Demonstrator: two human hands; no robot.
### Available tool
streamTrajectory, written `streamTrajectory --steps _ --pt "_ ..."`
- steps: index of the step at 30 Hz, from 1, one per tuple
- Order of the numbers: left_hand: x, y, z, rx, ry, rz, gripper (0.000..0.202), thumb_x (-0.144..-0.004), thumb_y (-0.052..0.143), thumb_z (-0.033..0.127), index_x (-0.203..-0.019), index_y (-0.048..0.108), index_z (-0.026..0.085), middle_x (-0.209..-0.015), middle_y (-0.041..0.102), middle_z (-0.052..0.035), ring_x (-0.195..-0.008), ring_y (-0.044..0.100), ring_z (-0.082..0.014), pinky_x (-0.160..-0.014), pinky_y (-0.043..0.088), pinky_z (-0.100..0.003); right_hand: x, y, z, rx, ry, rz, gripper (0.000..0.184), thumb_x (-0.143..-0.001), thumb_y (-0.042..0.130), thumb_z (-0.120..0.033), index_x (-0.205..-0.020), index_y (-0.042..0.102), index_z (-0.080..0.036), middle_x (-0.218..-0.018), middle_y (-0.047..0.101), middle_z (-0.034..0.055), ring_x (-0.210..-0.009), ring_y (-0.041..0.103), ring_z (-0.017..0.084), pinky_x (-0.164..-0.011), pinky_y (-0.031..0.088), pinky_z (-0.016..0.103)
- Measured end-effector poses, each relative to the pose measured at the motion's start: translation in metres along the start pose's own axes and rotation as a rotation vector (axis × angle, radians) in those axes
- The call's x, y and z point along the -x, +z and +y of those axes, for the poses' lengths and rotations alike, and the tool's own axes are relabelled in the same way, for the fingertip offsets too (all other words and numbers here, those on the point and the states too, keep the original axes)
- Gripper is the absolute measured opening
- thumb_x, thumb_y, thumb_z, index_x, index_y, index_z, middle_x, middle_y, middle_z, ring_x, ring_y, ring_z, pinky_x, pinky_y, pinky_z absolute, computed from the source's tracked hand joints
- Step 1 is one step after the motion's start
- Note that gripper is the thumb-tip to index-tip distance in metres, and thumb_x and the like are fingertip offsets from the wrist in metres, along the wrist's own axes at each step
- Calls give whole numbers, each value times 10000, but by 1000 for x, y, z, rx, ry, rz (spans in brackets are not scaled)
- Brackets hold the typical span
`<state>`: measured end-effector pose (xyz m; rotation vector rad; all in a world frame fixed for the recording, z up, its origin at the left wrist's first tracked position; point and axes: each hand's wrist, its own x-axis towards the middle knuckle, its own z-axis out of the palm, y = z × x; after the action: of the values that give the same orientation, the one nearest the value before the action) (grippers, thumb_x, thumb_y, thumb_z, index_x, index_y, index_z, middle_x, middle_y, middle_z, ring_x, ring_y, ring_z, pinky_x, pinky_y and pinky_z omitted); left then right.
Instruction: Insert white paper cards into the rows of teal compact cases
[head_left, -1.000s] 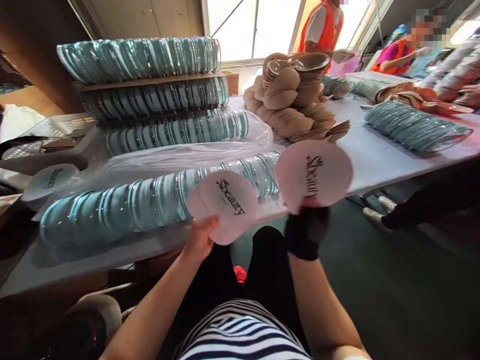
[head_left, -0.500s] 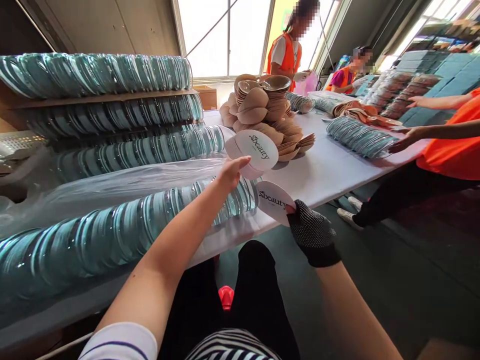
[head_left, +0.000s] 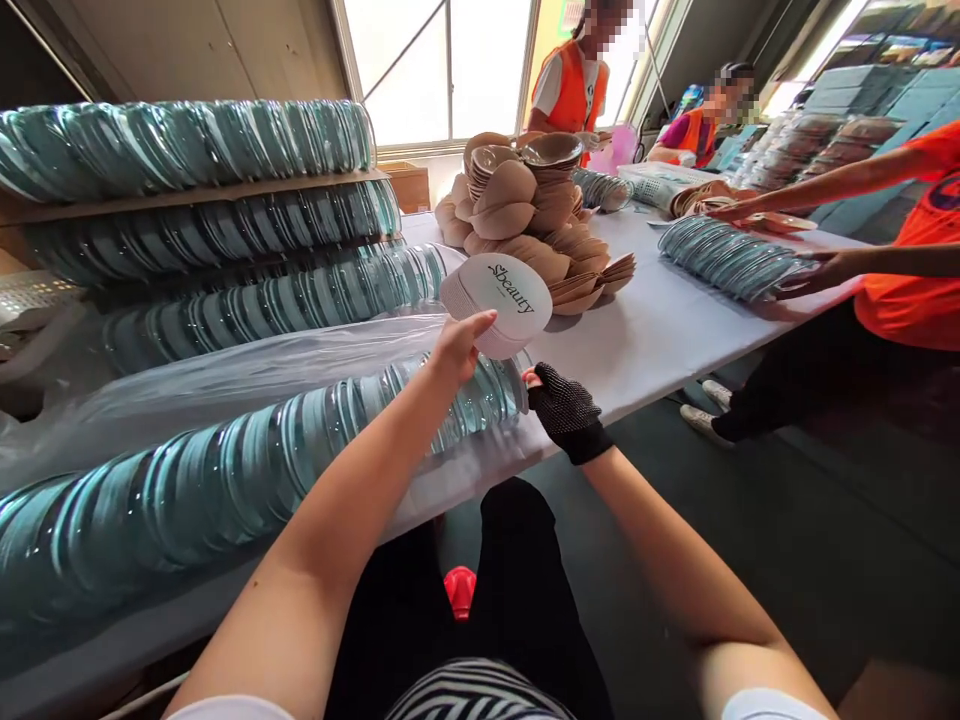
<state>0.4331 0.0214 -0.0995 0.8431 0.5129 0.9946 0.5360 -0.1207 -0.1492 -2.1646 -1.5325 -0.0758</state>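
Note:
My bare left hand (head_left: pixel 459 348) grips a stack of white oval cards (head_left: pixel 508 300), the top one printed "beauty". My right hand (head_left: pixel 561 402), in a black dotted glove with bare fingertips, is closed in a pinch at the right end of the front row of clear teal-tinted plastic pieces (head_left: pixel 300 440). Between its fingers a thin card (head_left: pixel 523 392) shows nearly edge-on against the last piece. Whether the card sits inside that piece or only touches it, I cannot tell.
More teal rows (head_left: pixel 195 150) are stacked at left, with clear plastic film (head_left: pixel 285 350) before them. Beige cup-shaped pieces (head_left: pixel 517 215) are piled on the white table (head_left: pixel 637 350). A co-worker's hands (head_left: pixel 832 270) hold another teal row (head_left: pixel 727 255) at right. Two people stand behind.
My right hand has moved left and up with its card, from beside the table edge to the end of the front row. The card has turned edge-on. My left hand stays nearly still.

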Motion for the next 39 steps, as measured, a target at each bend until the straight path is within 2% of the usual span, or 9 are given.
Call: streamTrajectory --steps 9,15,20,22,25,28,31,34,39 --pt "-2 -1 1 0 -28 22 244 -658 710 106 -898 707 150 -784 734 -30 -838 702 -204 -749 543 -275 -19 -9 -1 20 49 145 201 -901 492 -264 -965 667 -191 -891 742 71 -821 688 217 -645 415 256" --pt "-2 0 1 -47 -46 39 180 -682 704 120 -858 693 154 -816 734 -37 -940 694 -218 -827 546 -291 -32 -7 -1 -87 48 -51 192 -871 492 -216 -939 664 -165 -885 738 53 -675 668 146 -649 451 228" --pt "-2 1 0 -93 -25 43 238 -697 695 118 -933 690 151 -868 735 -46 -997 684 -233 -939 517 -347 -20 -5 -5 253 -22 -146 270 -912 439 -284 -947 690 -189 -930 726 120 -850 674 239 -697 463 301" --pt "-2 1 -1 -99 -1 27 296 -695 691 113 -989 685 147 -899 736 -58 -1015 679 -244 -970 503 -375 -20 -10 -3 100 -6 -331 246 -868 480 -243 -996 681 -184 -856 721 107 -777 658 219 -671 473 297" --pt "0 2 -3 -109 40 32 342 -689 693 108 -1029 681 144 -919 736 -64 -1018 677 -253 -986 492 -395 -19 -14 2 -554 135 -566 385 -864 450 -247 -1221 566 -162 -703 658 41 -613 598 166 -579 486 273" --pt "3 3 -4 -121 59 22 333 -705 684 106 -1034 686 153 -884 737 -56 -998 681 -255 -967 505 -401 -14 -10 5 -1023 205 -502 405 -878 460 -301 -1272 477 -206 -702 583 -26 -554 542 126 -540 487 255" --pt "4 5 -5 -127 82 15 336 -705 690 89 -1032 692 163 -865 739 -48 -996 684 -243 -974 501 -382 -14 -5 4 -1083 217 -608 204 -872 537 -362 -1012 543 -212 -583 459 -80 -452 422 94 -508 471 238" --pt "3 6 -6 -97 93 41 333 -706 682 65 -1023 695 168 -854 739 -35 -1000 684 -234 -951 512 -352 -23 -6 2 -1080 267 -802 449 -946 364 -568 -679 432 -214 -483 353 -73 -396 317 86 -434 413 229" --pt "-3 3 -4 -61 36 73 309 -765 660 100 -1064 680 177 -904 742 -30 -1082 661 -233 -933 535 -316 -39 -18 -1 -982 360 -688 523 -958 291 -622 -634 348 -215 -480 368 -57 -418 372 92 -425 419 216"
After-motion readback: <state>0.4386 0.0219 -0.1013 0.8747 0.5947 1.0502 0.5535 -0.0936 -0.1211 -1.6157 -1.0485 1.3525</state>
